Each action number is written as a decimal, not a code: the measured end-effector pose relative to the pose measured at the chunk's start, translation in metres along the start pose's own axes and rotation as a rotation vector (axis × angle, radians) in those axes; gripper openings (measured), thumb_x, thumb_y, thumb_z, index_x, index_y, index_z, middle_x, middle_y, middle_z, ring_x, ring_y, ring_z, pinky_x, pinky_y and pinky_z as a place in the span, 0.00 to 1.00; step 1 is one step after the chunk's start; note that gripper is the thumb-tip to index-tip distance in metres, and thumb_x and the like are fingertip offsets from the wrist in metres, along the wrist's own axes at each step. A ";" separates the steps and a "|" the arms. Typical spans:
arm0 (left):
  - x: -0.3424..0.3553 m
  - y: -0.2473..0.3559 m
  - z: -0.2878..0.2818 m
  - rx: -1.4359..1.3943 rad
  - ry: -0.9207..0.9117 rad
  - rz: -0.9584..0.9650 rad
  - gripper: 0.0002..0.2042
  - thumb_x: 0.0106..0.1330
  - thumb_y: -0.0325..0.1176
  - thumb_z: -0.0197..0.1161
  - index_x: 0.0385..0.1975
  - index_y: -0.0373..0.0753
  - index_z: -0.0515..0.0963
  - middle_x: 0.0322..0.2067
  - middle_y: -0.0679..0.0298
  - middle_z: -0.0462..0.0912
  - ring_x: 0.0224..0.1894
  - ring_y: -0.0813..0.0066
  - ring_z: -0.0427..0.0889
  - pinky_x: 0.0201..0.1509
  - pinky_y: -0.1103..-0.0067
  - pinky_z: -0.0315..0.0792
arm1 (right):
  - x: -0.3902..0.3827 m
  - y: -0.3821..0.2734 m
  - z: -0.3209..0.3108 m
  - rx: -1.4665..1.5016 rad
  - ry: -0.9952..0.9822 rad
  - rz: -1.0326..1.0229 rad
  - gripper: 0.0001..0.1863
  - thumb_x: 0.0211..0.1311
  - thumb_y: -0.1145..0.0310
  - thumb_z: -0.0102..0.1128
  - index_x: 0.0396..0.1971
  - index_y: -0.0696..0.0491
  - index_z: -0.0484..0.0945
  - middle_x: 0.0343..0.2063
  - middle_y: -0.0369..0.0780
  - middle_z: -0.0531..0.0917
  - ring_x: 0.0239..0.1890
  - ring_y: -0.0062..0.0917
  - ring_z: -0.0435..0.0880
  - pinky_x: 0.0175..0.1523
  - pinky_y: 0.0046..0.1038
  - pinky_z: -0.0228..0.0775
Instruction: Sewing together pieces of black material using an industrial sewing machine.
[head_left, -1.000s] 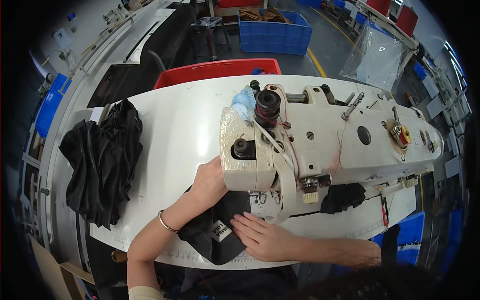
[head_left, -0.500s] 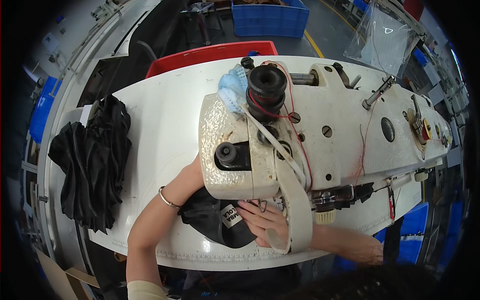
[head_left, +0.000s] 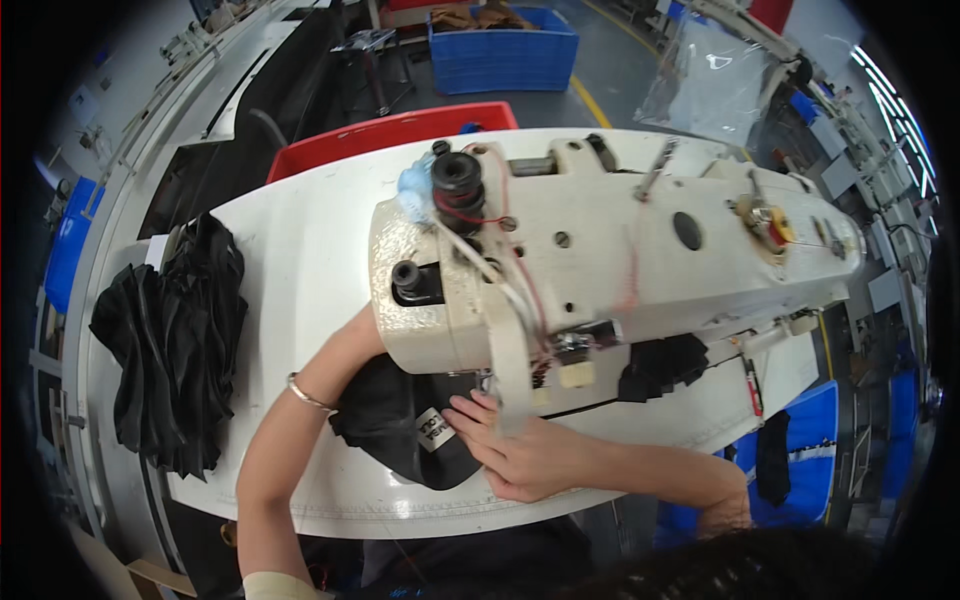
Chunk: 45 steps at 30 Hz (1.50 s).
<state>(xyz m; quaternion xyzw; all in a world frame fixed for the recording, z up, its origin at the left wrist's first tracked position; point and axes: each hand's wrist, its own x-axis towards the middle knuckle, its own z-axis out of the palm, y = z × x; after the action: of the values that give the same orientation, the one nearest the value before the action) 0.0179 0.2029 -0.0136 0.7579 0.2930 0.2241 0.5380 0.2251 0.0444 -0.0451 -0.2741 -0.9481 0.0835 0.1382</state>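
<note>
Black fabric [head_left: 385, 425] with a white printed label [head_left: 434, 430] lies under the head of a cream sewing machine [head_left: 610, 255]. My right hand [head_left: 515, 455] rests on the fabric with its fingers stretched out, the fingertips at the label's edge close to the needle area. My left hand [head_left: 366, 334] reaches in from the left behind the machine head, which hides its fingers; a bangle [head_left: 310, 397] circles that forearm. A pale curved guard [head_left: 512, 375] hangs above my right fingers. Red thread [head_left: 503, 180] runs over the machine's top.
A stack of black fabric pieces [head_left: 175, 350] lies on the white table [head_left: 290, 240] at left. Small black pieces [head_left: 660, 367] sit right of the needle area. A red bin [head_left: 390, 135] and blue crate [head_left: 505, 58] stand beyond; another blue bin [head_left: 810, 450] is at right.
The view has shifted, so the machine appears further left. My right hand shows more fully beside the guard. The label stays by its fingertips, and more of the small black pieces shows.
</note>
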 end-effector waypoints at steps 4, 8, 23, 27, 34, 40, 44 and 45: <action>-0.019 0.007 -0.021 0.301 0.038 -0.067 0.17 0.59 0.30 0.62 0.48 0.36 0.73 0.41 0.54 0.78 0.46 0.67 0.75 0.52 0.75 0.67 | -0.034 -0.010 -0.012 -0.014 0.371 -0.012 0.09 0.47 0.71 0.59 0.29 0.58 0.75 0.29 0.44 0.78 0.28 0.32 0.79 0.32 0.27 0.72; -0.079 0.036 0.002 0.428 0.417 0.019 0.06 0.61 0.24 0.57 0.36 0.33 0.78 0.30 0.60 0.78 0.31 0.74 0.73 0.37 0.79 0.68 | -0.054 0.047 -0.046 -0.274 0.567 0.674 0.07 0.51 0.70 0.59 0.30 0.56 0.77 0.24 0.43 0.77 0.23 0.40 0.77 0.28 0.36 0.70; -0.096 0.065 0.125 0.346 -0.029 0.354 0.06 0.56 0.25 0.64 0.33 0.37 0.79 0.27 0.63 0.75 0.30 0.67 0.74 0.33 0.77 0.72 | -0.071 0.161 -0.026 -0.350 0.797 0.646 0.21 0.58 0.67 0.51 0.51 0.58 0.69 0.50 0.50 0.71 0.57 0.42 0.67 0.61 0.39 0.59; -0.083 0.067 0.134 0.306 -0.077 0.343 0.06 0.57 0.27 0.63 0.34 0.37 0.79 0.27 0.62 0.76 0.31 0.65 0.75 0.36 0.76 0.72 | -0.072 0.166 -0.023 -0.273 0.859 0.660 0.21 0.58 0.67 0.51 0.51 0.58 0.69 0.51 0.50 0.71 0.57 0.42 0.66 0.61 0.39 0.58; -0.073 0.070 0.146 0.304 -0.132 0.354 0.06 0.59 0.29 0.61 0.34 0.36 0.79 0.28 0.61 0.77 0.32 0.63 0.76 0.37 0.74 0.73 | -0.073 0.173 -0.013 -0.150 0.986 0.655 0.21 0.59 0.66 0.51 0.52 0.58 0.68 0.52 0.50 0.69 0.58 0.42 0.65 0.62 0.39 0.57; -0.070 0.068 0.154 0.304 -0.157 0.408 0.07 0.60 0.31 0.60 0.34 0.36 0.78 0.29 0.61 0.76 0.33 0.62 0.76 0.36 0.73 0.73 | -0.059 0.174 0.004 -0.004 1.051 0.672 0.22 0.59 0.66 0.50 0.52 0.58 0.68 0.53 0.50 0.69 0.59 0.42 0.64 0.63 0.39 0.55; -0.074 0.066 0.153 0.325 -0.170 0.391 0.07 0.60 0.32 0.60 0.33 0.36 0.79 0.28 0.61 0.75 0.34 0.63 0.76 0.36 0.73 0.73 | -0.063 0.190 -0.004 0.108 1.082 0.707 0.22 0.59 0.66 0.50 0.53 0.58 0.67 0.53 0.51 0.68 0.59 0.43 0.63 0.63 0.40 0.55; -0.076 0.065 0.153 0.313 -0.171 0.382 0.07 0.60 0.32 0.60 0.33 0.36 0.79 0.28 0.61 0.75 0.34 0.63 0.76 0.36 0.73 0.73 | -0.077 0.188 -0.005 0.137 1.082 0.722 0.22 0.59 0.66 0.50 0.53 0.58 0.67 0.54 0.51 0.68 0.59 0.43 0.63 0.63 0.40 0.54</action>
<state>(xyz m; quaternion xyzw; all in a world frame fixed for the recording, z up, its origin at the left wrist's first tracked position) 0.0759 0.0295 -0.0035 0.8897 0.1290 0.2088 0.3848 0.3825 0.1601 -0.1014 -0.5692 -0.5856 0.0351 0.5761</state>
